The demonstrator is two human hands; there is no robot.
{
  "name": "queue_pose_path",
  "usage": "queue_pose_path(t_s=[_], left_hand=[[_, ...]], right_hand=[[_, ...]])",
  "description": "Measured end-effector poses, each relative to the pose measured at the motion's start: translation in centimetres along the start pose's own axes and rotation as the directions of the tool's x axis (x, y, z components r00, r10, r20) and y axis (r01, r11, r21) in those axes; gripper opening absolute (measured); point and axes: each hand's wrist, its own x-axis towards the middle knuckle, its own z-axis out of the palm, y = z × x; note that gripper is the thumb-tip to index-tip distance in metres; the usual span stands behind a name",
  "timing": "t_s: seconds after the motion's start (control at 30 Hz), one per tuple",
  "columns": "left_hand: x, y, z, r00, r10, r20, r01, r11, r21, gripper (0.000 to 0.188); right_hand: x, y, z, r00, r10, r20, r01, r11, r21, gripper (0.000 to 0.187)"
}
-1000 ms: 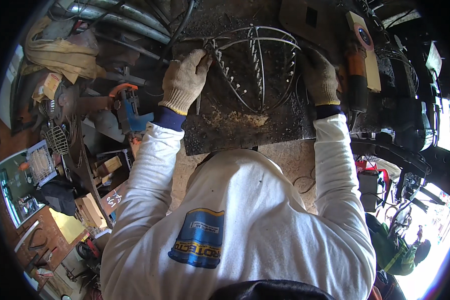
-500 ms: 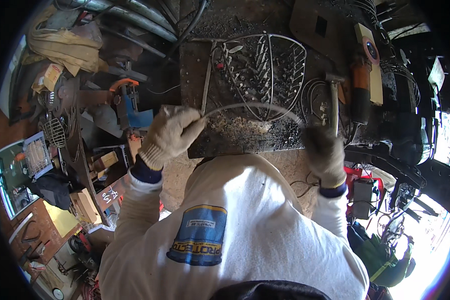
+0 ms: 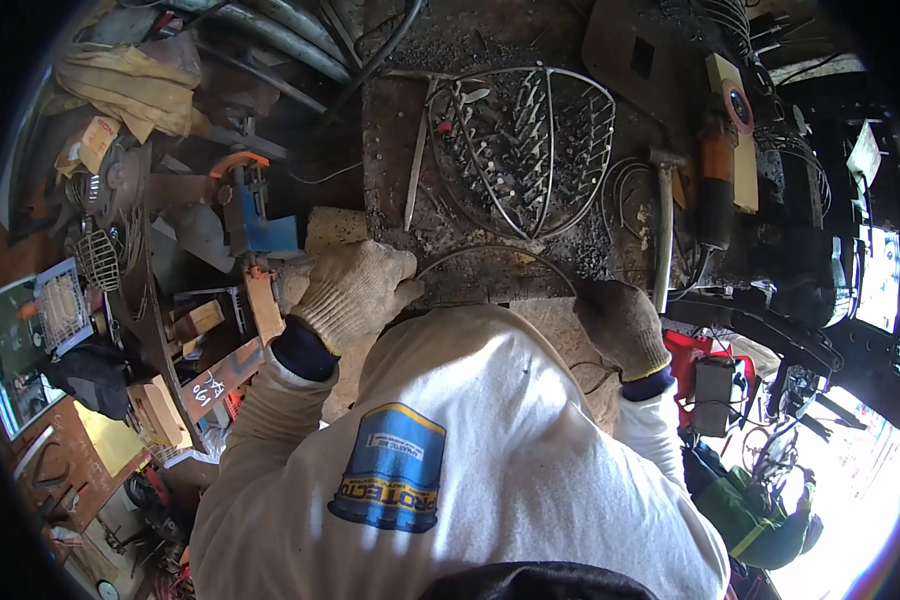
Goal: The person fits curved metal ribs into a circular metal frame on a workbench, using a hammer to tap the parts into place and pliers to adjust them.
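Observation:
A thin metal rod (image 3: 495, 250), bent into a shallow arch, spans between my two gloved hands at the bench's near edge. My left hand (image 3: 362, 288), in a knitted work glove, is closed around the rod's left end. At the other end, my right hand (image 3: 615, 325) grips the rod in a darker, soiled glove. Just beyond the rod lies a leaf-shaped frame of bent metal rods (image 3: 544, 150), with a centre rib and many short pieces along it. A long pointed metal bar (image 3: 416, 170) rests to its left.
The dark workbench (image 3: 395, 120) carries scattered grit. A hammer (image 3: 665, 230) and an orange-black angle grinder (image 3: 716, 180) lie at the right. A flat plate with a rectangular cutout (image 3: 610, 50) is at the back. To the left stands a blue clamp-like tool (image 3: 260, 220) among piled clutter.
Both hands have come nearer to my body and slightly closer together, bringing the bent rod down toward the bench's front edge, away from the leaf-shaped frame.

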Motion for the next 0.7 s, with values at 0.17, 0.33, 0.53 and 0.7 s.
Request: queue_pose_path(t_s=[0.17,0.33,0.53,0.7], left_hand=[[-0.2,-1.6,1.2,0.974,0.211,-0.087,-0.216,0.976,-0.043,0.017],[-0.4,-2.5,2.8,0.974,0.221,-0.051,-0.223,0.974,-0.038,0.012],[-0.7,-0.5,2.0,0.891,0.395,-0.223,-0.345,0.909,0.234,0.014],[-0.7,0.4,2.6,0.968,0.179,-0.175,-0.162,0.981,0.109,0.014]], right_hand=[[-0.5,-0.5,0.9,0.997,0.027,-0.070,-0.031,0.998,-0.055,0.026],[-1.1,-0.4,1.0,0.986,-0.128,-0.110,0.126,0.992,-0.028,0.020],[-1.6,0.1,1.4,0.983,-0.129,-0.133,0.130,0.991,0.004,0.019],[-0.8,-0.6,1.6,0.986,-0.106,-0.130,0.109,0.994,0.011,0.020]])
